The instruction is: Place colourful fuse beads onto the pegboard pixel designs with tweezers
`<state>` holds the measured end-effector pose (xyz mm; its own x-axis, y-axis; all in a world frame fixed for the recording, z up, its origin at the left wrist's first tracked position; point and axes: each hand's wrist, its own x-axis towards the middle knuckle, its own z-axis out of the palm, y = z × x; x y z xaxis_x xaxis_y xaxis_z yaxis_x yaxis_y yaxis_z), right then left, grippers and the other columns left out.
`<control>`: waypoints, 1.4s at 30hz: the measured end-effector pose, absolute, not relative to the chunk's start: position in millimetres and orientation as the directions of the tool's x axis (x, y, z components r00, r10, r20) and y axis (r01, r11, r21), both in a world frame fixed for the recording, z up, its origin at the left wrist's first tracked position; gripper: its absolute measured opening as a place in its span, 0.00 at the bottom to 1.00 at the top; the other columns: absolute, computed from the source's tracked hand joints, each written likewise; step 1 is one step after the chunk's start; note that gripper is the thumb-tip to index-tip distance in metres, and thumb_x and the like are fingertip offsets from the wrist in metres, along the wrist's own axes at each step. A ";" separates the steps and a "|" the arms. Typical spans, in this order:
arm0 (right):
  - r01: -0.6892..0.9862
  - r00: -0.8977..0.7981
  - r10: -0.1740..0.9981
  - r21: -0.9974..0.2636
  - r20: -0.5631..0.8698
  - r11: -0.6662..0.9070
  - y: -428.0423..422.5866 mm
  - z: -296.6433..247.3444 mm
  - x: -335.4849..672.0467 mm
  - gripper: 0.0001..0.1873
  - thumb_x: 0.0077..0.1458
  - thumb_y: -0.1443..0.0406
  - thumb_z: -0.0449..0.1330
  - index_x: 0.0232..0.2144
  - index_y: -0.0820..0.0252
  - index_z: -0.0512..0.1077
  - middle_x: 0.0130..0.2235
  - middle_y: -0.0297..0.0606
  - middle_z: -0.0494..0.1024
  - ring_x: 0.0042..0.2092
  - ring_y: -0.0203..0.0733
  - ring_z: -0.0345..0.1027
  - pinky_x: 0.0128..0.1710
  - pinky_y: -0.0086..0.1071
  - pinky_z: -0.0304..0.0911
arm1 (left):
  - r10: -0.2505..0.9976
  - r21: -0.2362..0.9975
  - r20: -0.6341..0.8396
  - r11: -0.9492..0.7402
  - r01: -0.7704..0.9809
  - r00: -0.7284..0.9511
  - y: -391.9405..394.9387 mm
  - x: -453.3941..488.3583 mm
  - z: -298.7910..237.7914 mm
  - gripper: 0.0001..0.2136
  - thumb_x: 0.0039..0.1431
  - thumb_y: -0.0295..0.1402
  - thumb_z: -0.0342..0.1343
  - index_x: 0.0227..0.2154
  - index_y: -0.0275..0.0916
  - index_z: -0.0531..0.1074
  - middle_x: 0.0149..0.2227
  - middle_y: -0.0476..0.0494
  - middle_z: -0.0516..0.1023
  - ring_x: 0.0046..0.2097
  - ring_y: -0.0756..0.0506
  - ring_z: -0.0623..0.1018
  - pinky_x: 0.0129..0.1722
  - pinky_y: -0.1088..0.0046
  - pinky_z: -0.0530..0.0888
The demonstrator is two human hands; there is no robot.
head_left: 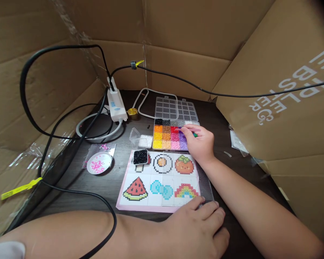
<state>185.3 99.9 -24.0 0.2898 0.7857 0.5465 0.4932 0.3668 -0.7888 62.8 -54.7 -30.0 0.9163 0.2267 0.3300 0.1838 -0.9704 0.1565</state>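
My right hand (201,142) pinches pink tweezers (189,130), whose tips reach the red compartment of a divided bead box (153,142). Part of the box's right side is hidden behind that hand. Below the box lies a pattern sheet (148,180) with pixel pictures, among them a watermelon, an egg and a rainbow. A clear pegboard (205,180) covers its right part and sticks out past it. My left hand (199,226) lies flat with fingers apart at the board's lower right corner. On the sheet's upper left stands a small tray of black beads (140,157).
An open clear box of white beads (145,141) stands left of the bead box. Farther left, a white dish (108,158) with pink beads rests on another pegboard (112,146). A power strip (116,104) and black cables (70,136) run along the left; cardboard walls (186,68) surround the table.
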 end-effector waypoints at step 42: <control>0.347 0.484 0.706 -0.854 0.517 0.388 77.6 18.2 196.3 0.07 0.57 0.63 0.64 0.29 0.60 0.78 0.33 0.40 0.84 0.38 0.46 0.82 0.38 0.39 0.77 | 0.195 0.223 0.164 -0.962 0.156 0.967 -52.2 53.3 -6.5 0.28 0.63 0.51 0.55 0.57 0.32 0.68 0.62 0.30 0.68 0.63 0.33 0.66 0.61 0.52 0.61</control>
<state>196.3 77.6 18.2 0.4843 0.7057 0.5172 0.3468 0.3879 -0.8540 53.3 -52.2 -6.5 0.9671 0.1949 0.1635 0.1562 -0.9622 0.2232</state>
